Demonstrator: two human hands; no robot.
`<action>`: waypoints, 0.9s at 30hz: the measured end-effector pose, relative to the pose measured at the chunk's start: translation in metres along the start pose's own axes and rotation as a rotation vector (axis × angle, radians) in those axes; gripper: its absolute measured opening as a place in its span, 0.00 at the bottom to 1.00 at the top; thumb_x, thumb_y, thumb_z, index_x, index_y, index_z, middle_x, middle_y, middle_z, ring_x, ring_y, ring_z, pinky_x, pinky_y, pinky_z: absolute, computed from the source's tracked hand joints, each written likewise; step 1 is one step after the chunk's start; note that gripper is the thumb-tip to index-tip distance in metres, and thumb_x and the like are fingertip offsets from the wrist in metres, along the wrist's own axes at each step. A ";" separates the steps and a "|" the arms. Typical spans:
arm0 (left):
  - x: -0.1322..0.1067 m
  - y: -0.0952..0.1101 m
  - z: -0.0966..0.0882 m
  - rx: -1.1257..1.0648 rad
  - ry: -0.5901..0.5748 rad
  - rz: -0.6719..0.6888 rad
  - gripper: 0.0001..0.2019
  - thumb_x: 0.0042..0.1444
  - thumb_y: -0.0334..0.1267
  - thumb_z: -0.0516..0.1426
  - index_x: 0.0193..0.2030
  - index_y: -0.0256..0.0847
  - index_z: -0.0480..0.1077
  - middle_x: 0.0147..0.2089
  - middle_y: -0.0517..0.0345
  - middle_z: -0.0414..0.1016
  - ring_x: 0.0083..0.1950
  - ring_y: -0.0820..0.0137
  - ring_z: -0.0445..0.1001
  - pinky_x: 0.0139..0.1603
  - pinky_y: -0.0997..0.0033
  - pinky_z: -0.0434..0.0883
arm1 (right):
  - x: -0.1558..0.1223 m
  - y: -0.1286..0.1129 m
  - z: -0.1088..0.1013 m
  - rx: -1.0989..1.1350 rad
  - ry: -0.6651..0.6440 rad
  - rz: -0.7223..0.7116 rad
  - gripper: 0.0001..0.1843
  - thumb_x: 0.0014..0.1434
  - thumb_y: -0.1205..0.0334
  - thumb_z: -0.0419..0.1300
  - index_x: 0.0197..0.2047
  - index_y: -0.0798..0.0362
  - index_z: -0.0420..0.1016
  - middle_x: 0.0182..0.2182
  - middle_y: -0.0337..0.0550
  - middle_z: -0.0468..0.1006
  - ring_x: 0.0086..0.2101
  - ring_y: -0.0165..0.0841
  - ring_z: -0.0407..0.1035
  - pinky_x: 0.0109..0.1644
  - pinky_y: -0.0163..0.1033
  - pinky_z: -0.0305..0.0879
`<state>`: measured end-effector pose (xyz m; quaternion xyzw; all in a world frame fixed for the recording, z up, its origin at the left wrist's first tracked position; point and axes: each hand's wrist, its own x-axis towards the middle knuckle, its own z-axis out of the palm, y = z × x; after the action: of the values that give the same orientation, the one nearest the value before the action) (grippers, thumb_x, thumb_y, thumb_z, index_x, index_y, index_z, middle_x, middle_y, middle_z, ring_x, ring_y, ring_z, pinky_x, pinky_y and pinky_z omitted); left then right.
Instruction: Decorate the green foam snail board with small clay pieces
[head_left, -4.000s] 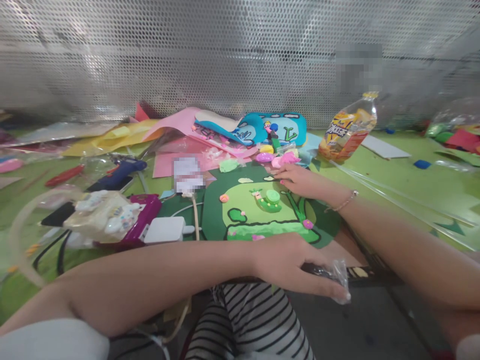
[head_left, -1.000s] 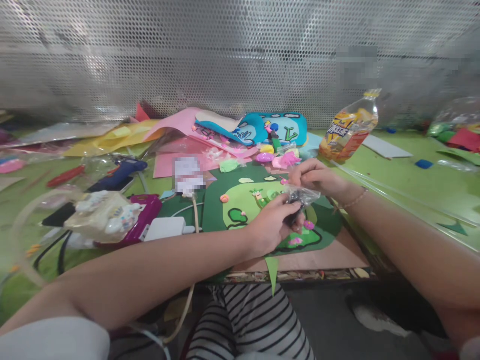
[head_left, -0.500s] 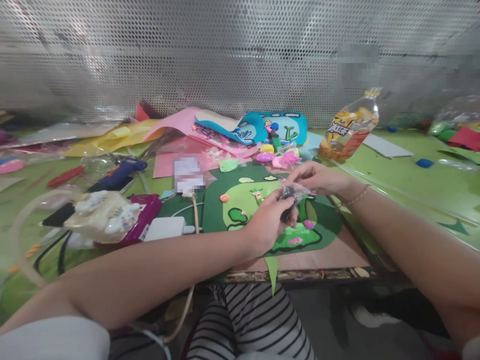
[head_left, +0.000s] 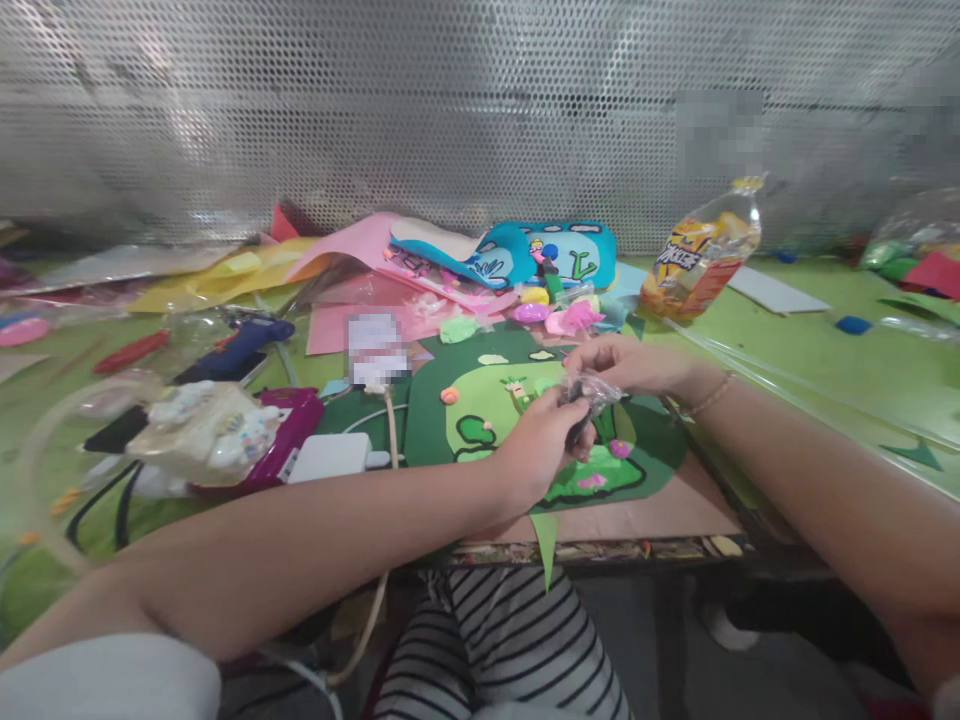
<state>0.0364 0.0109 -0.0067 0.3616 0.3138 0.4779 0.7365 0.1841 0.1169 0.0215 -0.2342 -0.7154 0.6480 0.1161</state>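
Note:
In the middle of the head view, my left hand point(head_left: 534, 440) is closed around a small clear plastic bag point(head_left: 600, 390) with a dark lump, like black modelling clay, in it. Just above it, my right hand point(head_left: 626, 362) has its thumb and fingers pinched together at the bag's upper edge; what lies between the tips is too small to make out. Both hands hover over a green paper scene point(head_left: 656, 470) with black outlines, clay flowers and a small clay figure point(head_left: 517, 390). An orange clay shell shape point(head_left: 449, 396) sits at its left side.
Behind lie a blue paper scene point(head_left: 600, 240), clay packets point(head_left: 532, 312) and pink sheets point(head_left: 330, 325). A snack-labelled bottle point(head_left: 697, 260) leans at the right. Cables, a white adapter point(head_left: 330, 458) and a blue glue gun point(head_left: 251, 340) crowd the left. A perforated metal panel point(head_left: 450, 110) stands at the back.
My right fingertips have shifted slightly left and down at the bag. The plastic is bunched more over the dark lump, so less of it shows. My left hand keeps its hold.

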 end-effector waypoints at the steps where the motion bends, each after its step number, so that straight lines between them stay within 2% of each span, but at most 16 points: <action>1: 0.000 0.000 0.000 -0.002 0.003 -0.004 0.05 0.58 0.31 0.48 0.31 0.39 0.60 0.17 0.65 0.59 0.19 0.78 0.58 0.24 0.79 0.56 | 0.000 0.000 0.000 -0.011 -0.006 -0.003 0.13 0.49 0.59 0.67 0.30 0.60 0.72 0.21 0.34 0.73 0.21 0.19 0.64 0.24 0.25 0.59; 9: 0.000 0.000 0.001 0.008 0.006 -0.009 0.05 0.58 0.31 0.48 0.31 0.39 0.59 0.17 0.66 0.59 0.19 0.79 0.57 0.23 0.79 0.55 | 0.002 0.004 -0.004 -0.089 0.004 -0.053 0.18 0.50 0.52 0.66 0.29 0.59 0.69 0.20 0.33 0.68 0.19 0.19 0.59 0.21 0.26 0.55; 15: -0.001 -0.002 -0.002 0.004 -0.030 0.010 0.04 0.58 0.33 0.49 0.32 0.39 0.59 0.18 0.66 0.61 0.20 0.79 0.59 0.24 0.79 0.57 | 0.001 0.008 -0.010 0.005 0.096 -0.133 0.17 0.47 0.55 0.68 0.29 0.58 0.69 0.18 0.30 0.66 0.17 0.17 0.56 0.19 0.24 0.51; 21: 0.001 -0.002 -0.002 0.000 -0.025 -0.005 0.03 0.58 0.33 0.49 0.33 0.39 0.60 0.17 0.66 0.61 0.19 0.79 0.58 0.24 0.80 0.57 | 0.000 0.008 -0.011 0.045 0.000 -0.069 0.15 0.44 0.59 0.70 0.33 0.59 0.73 0.25 0.36 0.74 0.22 0.20 0.65 0.25 0.26 0.60; 27: 0.000 -0.001 -0.001 -0.008 0.015 -0.033 0.04 0.58 0.32 0.49 0.32 0.39 0.60 0.17 0.66 0.59 0.19 0.79 0.58 0.23 0.80 0.57 | -0.002 0.005 -0.013 -0.118 -0.080 0.040 0.13 0.49 0.59 0.67 0.34 0.58 0.74 0.24 0.35 0.74 0.23 0.21 0.65 0.28 0.28 0.61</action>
<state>0.0361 0.0109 -0.0076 0.3499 0.3236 0.4696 0.7432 0.1924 0.1275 0.0187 -0.2290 -0.7517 0.6155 0.0603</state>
